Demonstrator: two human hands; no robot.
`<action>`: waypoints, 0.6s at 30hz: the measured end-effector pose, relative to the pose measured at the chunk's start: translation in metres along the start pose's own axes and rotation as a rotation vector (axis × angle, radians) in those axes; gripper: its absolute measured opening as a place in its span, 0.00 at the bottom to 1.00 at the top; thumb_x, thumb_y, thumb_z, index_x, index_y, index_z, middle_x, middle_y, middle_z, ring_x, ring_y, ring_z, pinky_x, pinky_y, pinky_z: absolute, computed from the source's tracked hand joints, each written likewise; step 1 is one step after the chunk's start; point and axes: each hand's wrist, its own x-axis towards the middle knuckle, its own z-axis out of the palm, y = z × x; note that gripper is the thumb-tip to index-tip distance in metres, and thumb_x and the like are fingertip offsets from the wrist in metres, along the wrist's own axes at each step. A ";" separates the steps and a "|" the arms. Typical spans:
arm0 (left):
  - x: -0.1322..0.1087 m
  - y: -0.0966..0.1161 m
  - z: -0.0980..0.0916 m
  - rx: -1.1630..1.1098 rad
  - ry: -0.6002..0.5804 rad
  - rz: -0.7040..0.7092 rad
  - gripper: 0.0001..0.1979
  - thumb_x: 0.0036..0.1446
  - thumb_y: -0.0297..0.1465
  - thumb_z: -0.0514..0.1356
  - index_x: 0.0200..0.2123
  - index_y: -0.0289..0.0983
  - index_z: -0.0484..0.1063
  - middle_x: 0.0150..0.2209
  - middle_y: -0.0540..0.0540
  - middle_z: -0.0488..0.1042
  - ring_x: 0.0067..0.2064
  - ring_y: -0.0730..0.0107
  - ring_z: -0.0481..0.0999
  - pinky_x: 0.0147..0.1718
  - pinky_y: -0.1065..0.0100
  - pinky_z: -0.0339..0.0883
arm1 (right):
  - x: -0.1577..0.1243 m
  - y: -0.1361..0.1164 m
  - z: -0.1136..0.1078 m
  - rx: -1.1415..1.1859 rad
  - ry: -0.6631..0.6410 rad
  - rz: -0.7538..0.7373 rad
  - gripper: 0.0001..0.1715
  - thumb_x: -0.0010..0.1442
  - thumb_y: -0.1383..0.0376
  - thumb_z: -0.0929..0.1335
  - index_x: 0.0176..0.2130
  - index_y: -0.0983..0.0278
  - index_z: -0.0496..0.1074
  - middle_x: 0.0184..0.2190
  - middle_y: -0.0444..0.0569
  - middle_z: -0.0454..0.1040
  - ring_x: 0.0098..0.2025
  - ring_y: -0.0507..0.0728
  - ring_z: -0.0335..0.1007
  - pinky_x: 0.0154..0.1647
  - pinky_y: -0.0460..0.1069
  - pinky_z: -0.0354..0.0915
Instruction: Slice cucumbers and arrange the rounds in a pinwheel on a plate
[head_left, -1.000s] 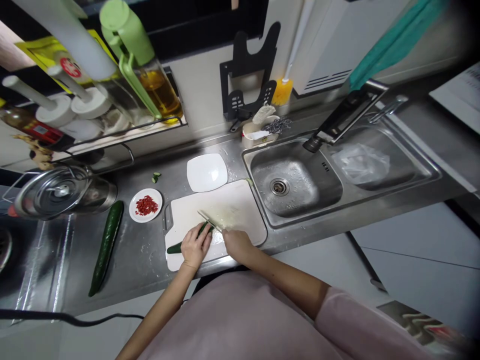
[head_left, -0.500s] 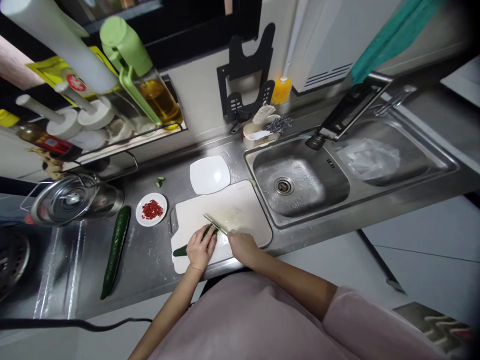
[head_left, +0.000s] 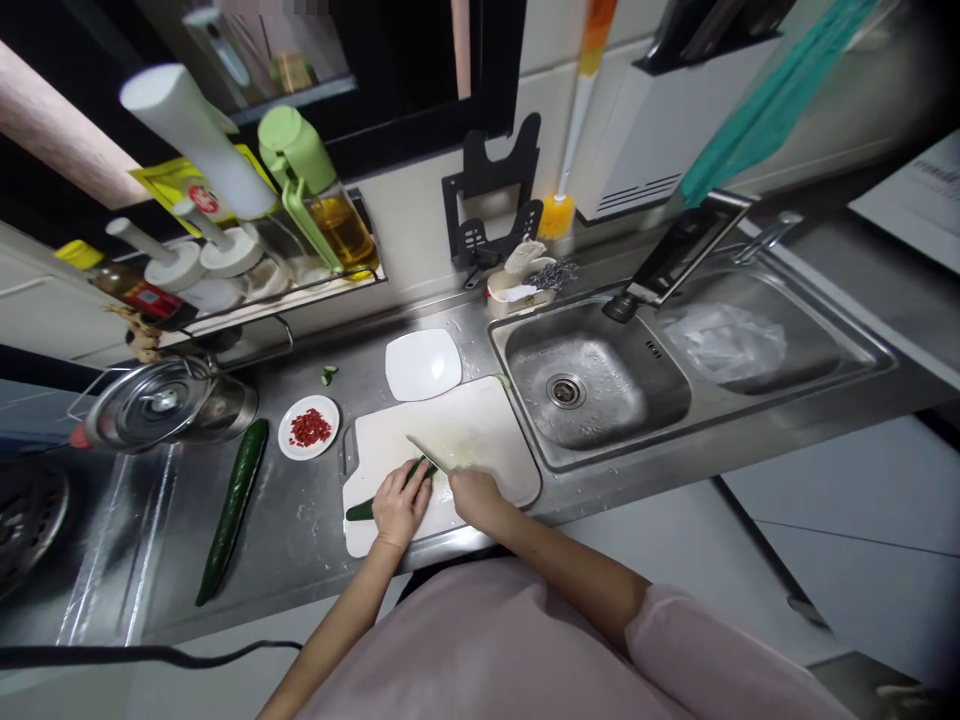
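I stand at a brushed, silvery stainless-steel counter [head_left: 300,530], wet with droplets in places. Directly before me lies a white, round-cornered cutting board [head_left: 487,430] with a grey handle at its left end. Just beyond it sits a glossy white, rounded-square plate [head_left: 424,365]. To my left are a small round white plate [head_left: 309,455], a few little green vegetable scraps [head_left: 328,376], a long dark-green cucumber [head_left: 233,513] lying slantwise, and a shiny lidded metal pot [head_left: 234,408].
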 end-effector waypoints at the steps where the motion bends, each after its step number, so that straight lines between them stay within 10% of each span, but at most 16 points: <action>1: 0.000 0.000 0.000 0.003 -0.002 -0.006 0.19 0.62 0.35 0.55 0.55 0.46 0.72 0.51 0.44 0.74 0.48 0.62 0.74 0.50 0.62 0.66 | 0.001 0.000 0.002 -0.001 0.014 -0.002 0.18 0.61 0.74 0.61 0.48 0.70 0.72 0.41 0.62 0.77 0.48 0.60 0.74 0.46 0.49 0.67; 13: 0.004 0.012 -0.009 -0.071 0.026 -0.130 0.22 0.60 0.38 0.55 0.57 0.42 0.68 0.49 0.42 0.76 0.48 0.59 0.74 0.60 0.52 0.55 | -0.009 0.014 -0.015 -0.107 0.165 0.019 0.18 0.65 0.70 0.57 0.47 0.66 0.72 0.39 0.58 0.77 0.46 0.60 0.74 0.41 0.51 0.64; 18: 0.014 0.024 -0.015 -0.152 0.280 -0.395 0.26 0.61 0.41 0.53 0.60 0.38 0.62 0.55 0.37 0.70 0.57 0.55 0.68 0.61 0.49 0.52 | -0.017 0.027 -0.027 -0.208 0.372 0.088 0.23 0.65 0.73 0.56 0.52 0.62 0.70 0.41 0.57 0.75 0.44 0.58 0.72 0.43 0.51 0.59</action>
